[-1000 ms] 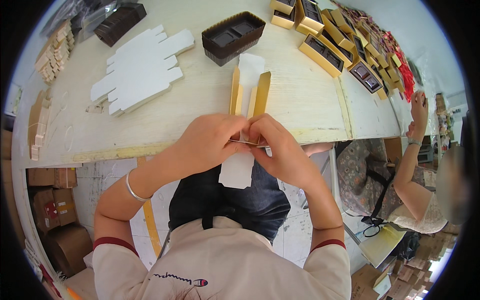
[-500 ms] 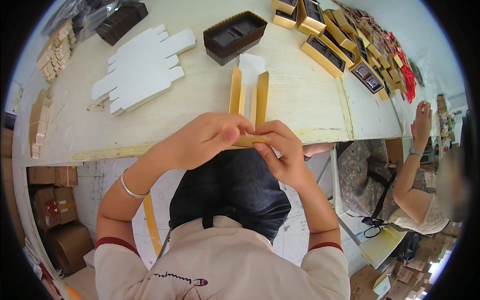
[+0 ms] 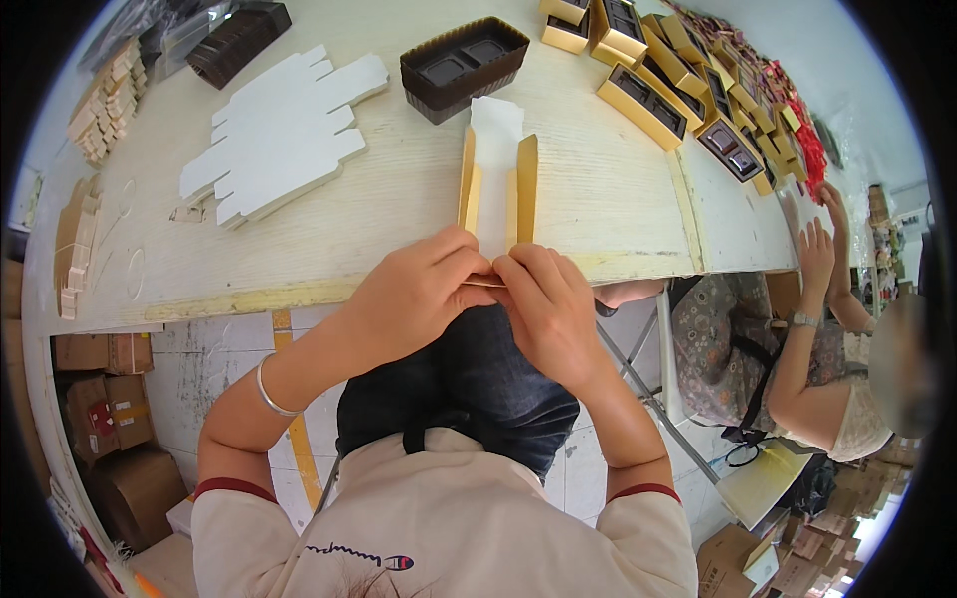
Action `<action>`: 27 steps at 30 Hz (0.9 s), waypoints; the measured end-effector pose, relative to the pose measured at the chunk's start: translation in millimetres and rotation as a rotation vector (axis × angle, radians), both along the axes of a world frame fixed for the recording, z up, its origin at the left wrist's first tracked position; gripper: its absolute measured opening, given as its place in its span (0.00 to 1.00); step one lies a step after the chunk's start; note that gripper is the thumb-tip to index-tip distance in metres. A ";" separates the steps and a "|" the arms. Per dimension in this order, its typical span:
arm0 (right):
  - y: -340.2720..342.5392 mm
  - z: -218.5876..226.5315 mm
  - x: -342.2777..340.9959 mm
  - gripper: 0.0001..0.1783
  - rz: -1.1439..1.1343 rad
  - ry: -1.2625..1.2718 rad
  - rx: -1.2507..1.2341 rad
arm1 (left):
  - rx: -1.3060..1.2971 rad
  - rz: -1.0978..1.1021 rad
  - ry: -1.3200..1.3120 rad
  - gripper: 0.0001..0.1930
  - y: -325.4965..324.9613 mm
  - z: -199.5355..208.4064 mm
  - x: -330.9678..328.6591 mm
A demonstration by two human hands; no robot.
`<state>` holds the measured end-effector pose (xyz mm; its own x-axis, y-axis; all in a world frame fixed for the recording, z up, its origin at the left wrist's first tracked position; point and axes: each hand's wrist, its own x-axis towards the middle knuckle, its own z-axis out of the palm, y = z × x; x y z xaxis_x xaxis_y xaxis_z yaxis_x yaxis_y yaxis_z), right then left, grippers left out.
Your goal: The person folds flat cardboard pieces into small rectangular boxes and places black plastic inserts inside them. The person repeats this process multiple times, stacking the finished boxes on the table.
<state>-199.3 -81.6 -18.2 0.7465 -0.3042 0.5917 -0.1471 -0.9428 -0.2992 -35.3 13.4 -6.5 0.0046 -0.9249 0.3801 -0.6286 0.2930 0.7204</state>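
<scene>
A gold cardboard box, white inside and partly folded, lies at the table's front edge with its long sides standing up and its far end flap flat. My left hand pinches the near end from the left, thumb below the edge. From the right, my right hand grips the same end, its fingers curled over the fold. The two hands touch or nearly touch, and they hide most of the near flap. Beyond the box stands a stack of dark brown plastic trays.
A stack of flat white box blanks lies left of the box. More folded card sits at the far left. Gold boxes with brown trays crowd the back right. A co-worker sits at the right. Cartons fill a shelf below.
Both my hands have turned over the near end, fingers now on top of the fold. The box's sides have spread slightly apart. The co-worker's raised hand has come down to the table.
</scene>
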 end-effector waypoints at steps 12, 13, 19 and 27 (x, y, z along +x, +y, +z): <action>-66.8 29.5 -20.3 0.07 0.029 0.165 -0.017 | 0.184 -0.352 -0.479 0.08 -22.4 41.1 66.4; -70.9 25.6 -22.7 0.06 0.014 0.174 -0.022 | 0.058 -0.274 -0.566 0.09 -24.5 42.4 63.5; -12.9 28.8 -8.1 0.07 0.120 0.246 0.208 | -0.037 -0.015 -0.693 0.17 -11.5 39.3 5.5; -40.4 43.4 -28.4 0.25 0.231 0.263 0.290 | -0.007 -0.164 -0.352 0.12 -1.3 13.4 36.7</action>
<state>-227.7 -122.1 25.2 0.9279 -0.2373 0.2876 -0.0491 -0.8424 -0.5366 1.4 12.1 7.0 -0.2755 -0.8999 0.3381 -0.7813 0.4145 0.4666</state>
